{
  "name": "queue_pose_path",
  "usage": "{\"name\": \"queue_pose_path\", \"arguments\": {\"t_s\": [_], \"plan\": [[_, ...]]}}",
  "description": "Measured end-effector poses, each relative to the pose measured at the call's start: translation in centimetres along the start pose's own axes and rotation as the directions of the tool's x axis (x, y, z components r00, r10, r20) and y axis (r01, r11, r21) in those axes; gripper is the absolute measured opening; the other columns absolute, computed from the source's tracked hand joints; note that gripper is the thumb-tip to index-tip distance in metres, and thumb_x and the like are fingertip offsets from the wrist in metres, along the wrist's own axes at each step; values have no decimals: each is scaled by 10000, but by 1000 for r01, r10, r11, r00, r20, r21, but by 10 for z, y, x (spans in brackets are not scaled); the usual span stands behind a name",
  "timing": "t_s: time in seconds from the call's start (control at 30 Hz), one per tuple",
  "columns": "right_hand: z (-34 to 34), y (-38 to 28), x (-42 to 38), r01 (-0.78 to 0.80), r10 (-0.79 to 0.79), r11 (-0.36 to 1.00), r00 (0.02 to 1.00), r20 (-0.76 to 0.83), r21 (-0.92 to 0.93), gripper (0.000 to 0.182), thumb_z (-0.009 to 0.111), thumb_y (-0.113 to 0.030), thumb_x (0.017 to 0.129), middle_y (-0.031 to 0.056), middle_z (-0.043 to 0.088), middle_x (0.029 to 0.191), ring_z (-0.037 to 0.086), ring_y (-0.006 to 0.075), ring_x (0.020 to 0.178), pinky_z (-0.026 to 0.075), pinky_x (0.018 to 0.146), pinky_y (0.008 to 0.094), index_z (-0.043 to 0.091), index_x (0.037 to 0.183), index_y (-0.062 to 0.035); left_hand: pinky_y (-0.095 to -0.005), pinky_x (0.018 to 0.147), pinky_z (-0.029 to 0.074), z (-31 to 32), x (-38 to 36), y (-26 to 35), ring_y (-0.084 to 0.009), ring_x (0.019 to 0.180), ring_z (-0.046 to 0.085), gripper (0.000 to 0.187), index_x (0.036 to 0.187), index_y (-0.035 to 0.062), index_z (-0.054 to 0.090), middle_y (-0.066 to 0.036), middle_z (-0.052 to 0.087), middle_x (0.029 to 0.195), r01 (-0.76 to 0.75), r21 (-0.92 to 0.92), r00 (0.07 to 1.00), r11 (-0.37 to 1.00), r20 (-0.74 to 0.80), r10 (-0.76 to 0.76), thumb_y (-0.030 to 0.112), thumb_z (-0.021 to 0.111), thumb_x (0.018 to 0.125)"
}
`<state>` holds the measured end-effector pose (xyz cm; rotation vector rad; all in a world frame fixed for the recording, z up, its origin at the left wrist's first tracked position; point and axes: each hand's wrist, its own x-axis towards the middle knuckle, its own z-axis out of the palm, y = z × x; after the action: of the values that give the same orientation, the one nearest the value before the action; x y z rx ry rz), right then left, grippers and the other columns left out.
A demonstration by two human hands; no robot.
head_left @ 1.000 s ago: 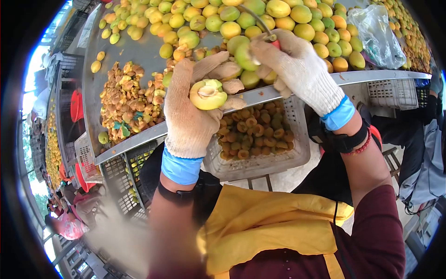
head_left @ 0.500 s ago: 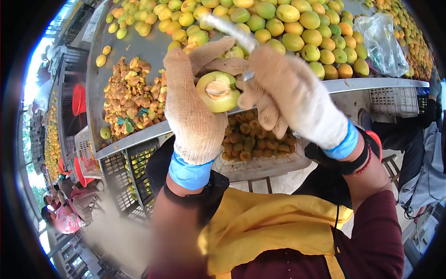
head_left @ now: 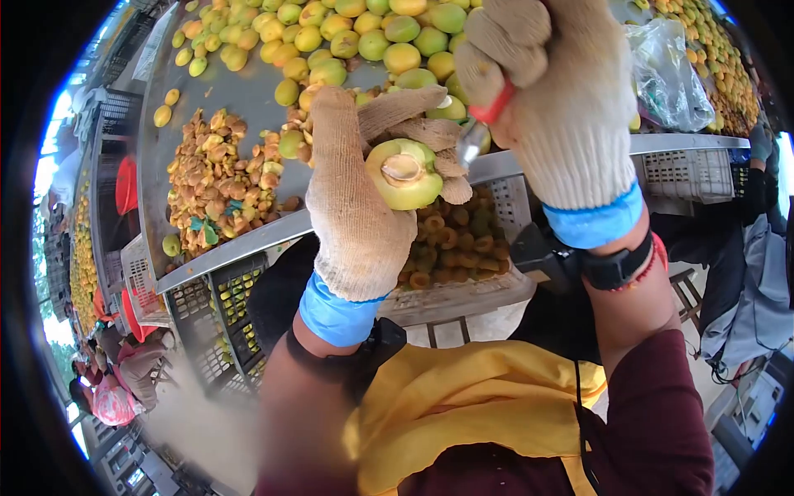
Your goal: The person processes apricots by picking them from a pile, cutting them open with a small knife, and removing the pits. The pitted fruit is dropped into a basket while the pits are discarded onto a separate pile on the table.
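A cut green-yellow apricot [head_left: 407, 177] sits in my gloved left hand [head_left: 356, 178], its pale flesh and the pit in its middle facing up. The fingers of that hand curl behind and beside it. My gloved right hand [head_left: 554, 99] is closed around a red-handled tool [head_left: 491, 106]. The tool's shiny metal tip points down, close to the left fingertips and just right of the apricot. Beneath both hands, a pale plastic crate [head_left: 488, 291] holds many pitted apricot pieces [head_left: 463, 240].
Whole apricots [head_left: 401, 56] cover the back of the metal table [head_left: 273, 225]. A heap of wet pits and scraps [head_left: 219, 178] lies at its left. A clear plastic bag [head_left: 666, 78] rests at the right. Dark crates [head_left: 240, 318] stand below the left edge. People [head_left: 116, 397] sit farther off.
My right hand has lifted up and right and turned, so the red handle shows and the metal tip points down. My left hand still holds the cut apricot, with the pit in it.
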<state>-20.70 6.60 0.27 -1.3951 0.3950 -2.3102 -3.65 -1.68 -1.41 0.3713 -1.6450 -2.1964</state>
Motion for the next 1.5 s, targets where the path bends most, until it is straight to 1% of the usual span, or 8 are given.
{"name": "queue_pose_path", "arguments": {"t_s": [0.07,0.1,0.33,0.77,1.17,1.23,1.37,1.5], "plan": [[17,6,1,-45,39,999,963,-268,-16,422,562,-422,1089,-21,450,563,395,94,430,389,388,278,661,923,-47,-367,724,610,1,1,-1,-236,802,687,385,1278,-73,570,-175,678,1068,47,-110,999,993,30,-44,246,404,1139],[63,-6,6,-395,141,906,626,-767,-155,389,597,-389,1079,-18,472,570,403,91,418,370,374,267,660,922,-39,-369,746,607,1,2,-3,-247,842,690,347,1288,-69,572,-175,672,1099,-62,71,998,996,3,62,199,436,1113],[33,19,22,-353,163,927,681,-713,-125,379,630,-376,1064,-14,495,570,423,87,411,342,355,253,654,918,-28,-374,928,560,-15,6,-28,-294,1113,666,448,1421,-52,537,-184,652,1257,-367,873,829,322,149,540,1,579,978],[61,20,10,-332,189,942,645,-740,-49,371,643,-367,1058,-14,503,568,437,85,415,327,351,247,653,915,-25,-281,777,550,-4,9,-14,-170,978,666,394,1425,-18,556,-50,669,1120,-281,650,916,706,-39,400,197,508,1099],[65,33,9,-306,215,951,594,-775,30,364,654,-359,1053,-13,510,565,449,83,418,314,347,242,652,913,-23,-236,663,471,-19,31,-19,-88,785,596,234,1163,8,625,17,629,913,-479,727,819,493,168,549,201,517,1087],[62,24,9,-359,250,933,618,-746,15,375,610,-379,1072,-20,479,576,410,100,418,329,374,261,631,929,-33,-235,665,468,-24,38,-11,-67,788,559,226,1071,5,658,26,628,883,-569,809,696,148,377,611,213,570,1069],[40,30,-2,-326,260,944,652,-712,47,384,560,-402,1092,-33,435,589,390,111,451,347,412,280,606,939,-52,-267,644,466,-6,32,-16,-80,779,573,281,1010,5,709,15,648,837,-124,171,986,978,-90,140,255,596,1067],[27,29,-5,-235,301,954,741,-600,188,372,553,-393,1096,-39,428,575,392,104,451,357,413,275,605,932,-62,-297,678,497,-13,45,-23,-159,800,633,188,1072,27,697,-48,678,875,-332,329,940,884,44,337,163,569,1052]]}}
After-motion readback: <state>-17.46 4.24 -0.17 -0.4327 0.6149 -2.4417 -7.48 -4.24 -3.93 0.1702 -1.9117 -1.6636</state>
